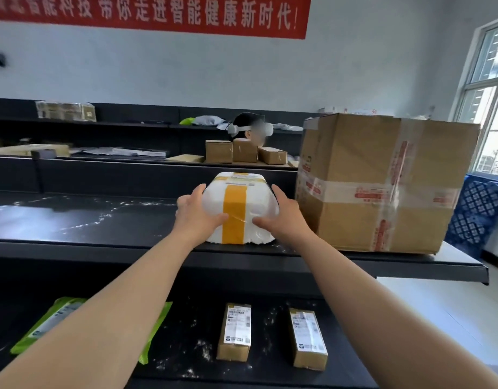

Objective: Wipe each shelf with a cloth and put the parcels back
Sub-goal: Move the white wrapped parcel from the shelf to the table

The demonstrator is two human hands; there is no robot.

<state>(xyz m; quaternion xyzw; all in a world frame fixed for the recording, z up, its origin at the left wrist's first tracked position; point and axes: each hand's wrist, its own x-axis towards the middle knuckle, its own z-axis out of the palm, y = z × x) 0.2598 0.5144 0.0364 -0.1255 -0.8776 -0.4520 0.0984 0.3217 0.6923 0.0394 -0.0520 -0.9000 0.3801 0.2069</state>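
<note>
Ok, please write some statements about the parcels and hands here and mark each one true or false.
1. The left hand and the right hand hold the foam box. True.
2. The foam box stands right of the big cardboard box. False: it stands left of it.
3. Two small brown boxes lie on the lower shelf. True.
4. The tape on the foam box is red. False: it is yellow.

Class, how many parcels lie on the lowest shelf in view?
3. A green mailer bag at the left, partly behind an arm, and two small brown boxes side by side to its right. The arms may hide more.
</note>
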